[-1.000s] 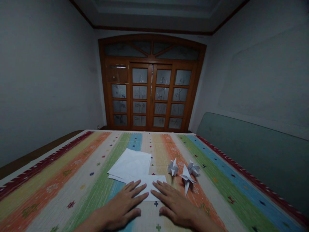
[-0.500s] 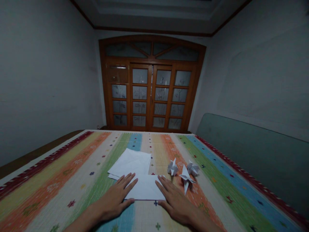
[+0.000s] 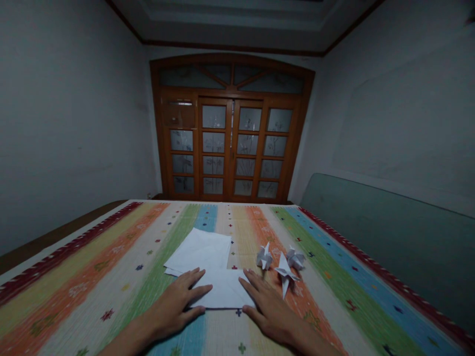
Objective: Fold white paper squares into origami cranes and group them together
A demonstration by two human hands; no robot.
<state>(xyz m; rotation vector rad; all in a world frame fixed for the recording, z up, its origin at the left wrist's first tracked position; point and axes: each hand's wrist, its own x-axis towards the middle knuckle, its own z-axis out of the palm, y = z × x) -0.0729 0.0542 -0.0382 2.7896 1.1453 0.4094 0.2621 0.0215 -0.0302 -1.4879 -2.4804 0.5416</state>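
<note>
Both hands lie flat and open, closed on nothing. The left hand [image 3: 174, 299] spreads its fingers over one end of a folded sheet [image 3: 222, 291], and the right hand [image 3: 269, 316] rests against the other. The sheet lies on a striped cloth [image 3: 122, 262], just below a paper stack [image 3: 198, 249]. It looks light, thin and easily creased, so an edge is the place to pinch it. Three origami figures [image 3: 285, 272] sit nearby, probably fragile.

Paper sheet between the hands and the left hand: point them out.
paper sheet [image 3: 222, 291], head view, middle of its top face.
left hand [image 3: 172, 299], head view, back of the hand.
</note>
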